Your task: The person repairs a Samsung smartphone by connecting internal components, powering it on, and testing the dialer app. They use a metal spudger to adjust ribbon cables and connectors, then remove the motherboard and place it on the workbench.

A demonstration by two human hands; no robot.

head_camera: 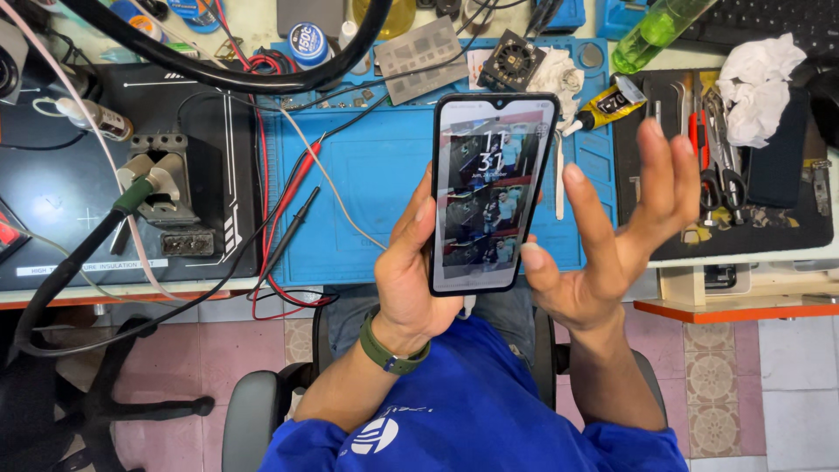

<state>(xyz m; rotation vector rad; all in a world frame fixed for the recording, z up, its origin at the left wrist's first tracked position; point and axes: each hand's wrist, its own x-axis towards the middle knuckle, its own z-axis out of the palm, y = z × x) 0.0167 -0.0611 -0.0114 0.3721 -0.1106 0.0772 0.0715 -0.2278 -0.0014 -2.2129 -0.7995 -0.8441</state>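
Note:
My left hand (pixel 409 273) grips a black smartphone (pixel 489 192) upright above the blue work mat (pixel 367 188). Its screen is lit and shows photos of people. A green band sits on my left wrist. My right hand (pixel 616 223) is open just right of the phone, fingers spread and palm turned toward it, thumb close to the phone's lower right edge. It holds nothing.
Red and black probe leads (pixel 293 205) cross the mat's left side. A black pad with a small vise (pixel 166 188) lies at left. Tweezers, pliers and scissors (pixel 717 149) rest on a dark mat at right, with crumpled tissue (pixel 760 83) and a glue tube (pixel 607 105).

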